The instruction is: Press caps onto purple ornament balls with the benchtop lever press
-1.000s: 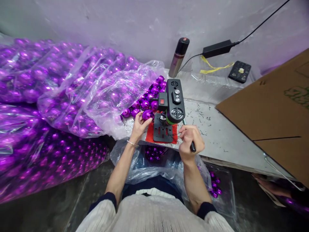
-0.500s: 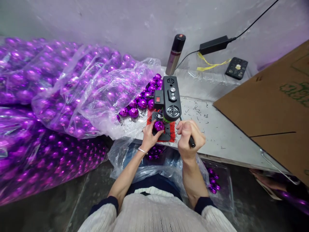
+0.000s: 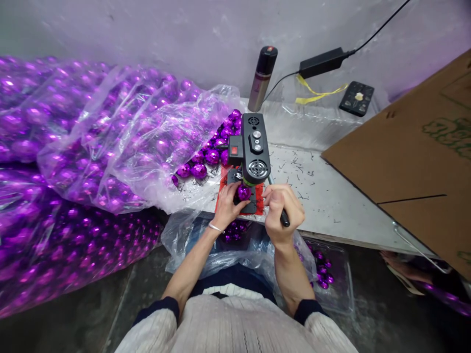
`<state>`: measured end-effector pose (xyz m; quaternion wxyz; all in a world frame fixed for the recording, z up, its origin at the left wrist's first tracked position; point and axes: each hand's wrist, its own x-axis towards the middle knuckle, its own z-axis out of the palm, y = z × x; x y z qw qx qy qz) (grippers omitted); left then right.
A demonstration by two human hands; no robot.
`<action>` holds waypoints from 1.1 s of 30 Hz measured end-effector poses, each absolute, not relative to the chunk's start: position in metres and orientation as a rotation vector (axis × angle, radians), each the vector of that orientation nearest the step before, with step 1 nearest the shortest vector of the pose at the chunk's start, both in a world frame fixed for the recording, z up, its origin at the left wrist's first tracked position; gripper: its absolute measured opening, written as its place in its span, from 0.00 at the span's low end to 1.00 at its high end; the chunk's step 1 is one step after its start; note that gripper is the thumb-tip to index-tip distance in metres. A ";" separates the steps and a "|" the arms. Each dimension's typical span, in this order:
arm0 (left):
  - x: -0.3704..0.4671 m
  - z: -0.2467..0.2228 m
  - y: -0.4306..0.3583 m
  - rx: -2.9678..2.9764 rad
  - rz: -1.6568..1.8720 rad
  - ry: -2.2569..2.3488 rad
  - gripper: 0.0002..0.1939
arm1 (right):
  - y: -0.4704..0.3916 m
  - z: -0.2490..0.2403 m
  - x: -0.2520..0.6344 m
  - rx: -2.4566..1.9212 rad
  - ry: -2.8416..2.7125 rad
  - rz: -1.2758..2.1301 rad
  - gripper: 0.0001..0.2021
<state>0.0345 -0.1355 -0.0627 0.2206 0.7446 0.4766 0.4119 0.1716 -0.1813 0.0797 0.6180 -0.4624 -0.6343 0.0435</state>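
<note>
A shiny purple faceted ball is gripped between the thumb and fingers of my left hand. It sits at the front end of a small black drill press, close under the machine's head. My right hand is wrapped round the black-tipped lever handle on the press's right side. Under the press lies a red mat. Loose purple balls are heaped just left of the machine, at the mouth of a clear bag. The contact between ball and drill is hidden by the head.
Big clear bags of purple balls fill the left. Behind the press stands a spray can. A black power adapter, yellow strap and black box are at the back right. A cardboard box blocks the right side. Dark shavings dot the white tabletop.
My left hand has shifted the ball slightly right, closer under the head of the press. My right hand stays on the lever. The whole view has shifted a little.
</note>
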 end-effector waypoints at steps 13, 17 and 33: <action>0.036 -0.074 -0.129 1.933 1.148 1.292 0.37 | -0.183 0.053 0.173 -1.048 -1.472 0.003 0.13; 0.035 -0.071 -0.129 1.951 1.156 1.255 0.36 | -0.181 0.034 0.173 -1.008 -1.481 -0.071 0.13; 0.039 -0.073 -0.130 1.933 1.128 1.310 0.35 | -0.162 -0.015 0.169 -0.891 -1.350 -0.214 0.16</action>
